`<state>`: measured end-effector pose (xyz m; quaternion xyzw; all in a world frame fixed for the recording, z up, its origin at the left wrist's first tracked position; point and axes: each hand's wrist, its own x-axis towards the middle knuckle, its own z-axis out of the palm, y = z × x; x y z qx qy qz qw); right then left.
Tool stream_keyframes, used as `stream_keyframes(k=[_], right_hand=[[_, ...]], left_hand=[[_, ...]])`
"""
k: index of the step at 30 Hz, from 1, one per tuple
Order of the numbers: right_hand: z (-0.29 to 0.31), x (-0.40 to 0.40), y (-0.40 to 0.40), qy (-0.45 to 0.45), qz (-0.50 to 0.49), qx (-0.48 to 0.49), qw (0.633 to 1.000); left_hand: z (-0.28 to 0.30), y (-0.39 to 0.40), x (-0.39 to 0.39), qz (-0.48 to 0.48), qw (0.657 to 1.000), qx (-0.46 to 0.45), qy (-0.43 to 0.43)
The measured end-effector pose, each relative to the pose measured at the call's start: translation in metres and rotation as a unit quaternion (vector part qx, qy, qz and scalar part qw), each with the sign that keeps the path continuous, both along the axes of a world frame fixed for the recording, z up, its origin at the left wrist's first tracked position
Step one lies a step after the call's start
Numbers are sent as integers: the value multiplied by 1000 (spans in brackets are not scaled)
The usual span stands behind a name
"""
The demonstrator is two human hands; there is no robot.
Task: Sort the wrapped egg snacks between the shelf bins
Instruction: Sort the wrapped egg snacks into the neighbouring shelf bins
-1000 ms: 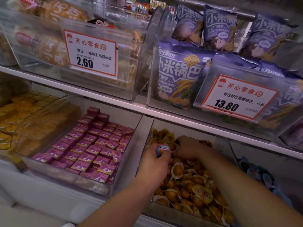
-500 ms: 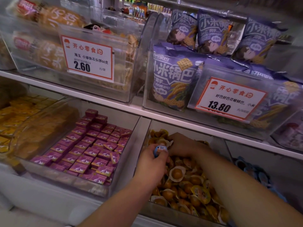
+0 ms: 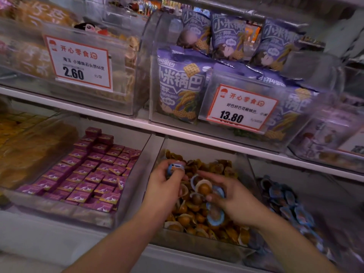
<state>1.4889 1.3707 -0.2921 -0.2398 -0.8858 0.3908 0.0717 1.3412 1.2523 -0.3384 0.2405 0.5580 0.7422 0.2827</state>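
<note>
I see two shelf levels of clear plastic bins, the white shelf edge (image 3: 118, 120) running between them. On the upper level a bin of purple snack bags (image 3: 180, 83) carries a price card reading 13.80 (image 3: 241, 108), and the bin to its left carries a card reading 2.60 (image 3: 78, 62). Below, the left bin holds rows of small magenta boxes (image 3: 88, 170), the middle bin (image 3: 197, 247) is heaped with brown egg snacks in clear wrappers (image 3: 189, 215), and the right bin holds blue-wrapped egg snacks (image 3: 289, 201), blurred in my view. Both hands are over the middle bin. My left hand (image 3: 165, 188) has its fingers curled, pinching a blue-wrapped egg snack (image 3: 175, 168) at the fingertips above the back of the heap. My right hand (image 3: 230, 198) reaches across the heap with its fingers bent around blue-rimmed packs (image 3: 216, 215) lying among the brown ones; I cannot tell whether it truly grips them or only rests on them.
</note>
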Motion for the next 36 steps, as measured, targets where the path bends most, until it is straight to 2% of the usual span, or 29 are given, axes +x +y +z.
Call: stream_keyframes(k=[2, 6, 9, 12, 14, 16, 18, 21, 25, 27, 28, 29, 30, 32, 33, 36], right_hand=[[-12, 8, -4, 25, -30, 2, 999], [-18, 7, -7, 54, -61, 106, 991], [4, 13, 3, 84, -73, 180, 977], [20, 24, 13, -1, -1, 230, 973], [10, 30, 8, -85, 67, 269, 957], [-3, 32, -4, -113, 87, 362, 921], [-10, 32, -8, -91, 73, 405, 907], [-9, 32, -3, -42, 57, 383, 921], [1, 30, -4, 53, -49, 251, 965], [6, 30, -2, 115, -115, 89, 983], [9, 29, -3, 156, -143, -41, 976], [11, 27, -4, 196, -173, -179, 948], [12, 25, -6, 226, -213, -295, 904], [13, 22, -9, 246, -284, -436, 818], [15, 20, -11, 240, -288, -491, 786], [17, 15, -22, 204, -199, -642, 712]], left_hand=[[-2, 0, -1, 10, 999, -26, 34], [-9, -1, -3, 17, 971, -113, 209], [-10, 0, 1, 12, 924, -177, 340], [-10, 2, 1, 12, 863, -235, 448], [-13, 4, -2, 3, 840, -260, 476], [-15, 5, -5, -16, 833, -268, 484], [-16, 6, -6, -44, 824, -269, 498], [-14, 6, -8, -76, 812, -272, 511], [-6, 4, -9, -81, 812, -277, 508], [1, 7, -5, -25, 847, -242, 472], [6, 9, -2, 15, 877, -207, 434], [13, 12, 1, 48, 909, -160, 381], [22, 15, 6, 65, 938, -109, 322], [37, 20, 19, 61, 969, -39, 236], [39, 22, 27, 60, 970, -30, 232], [36, 27, 47, 78, 946, -39, 312]])
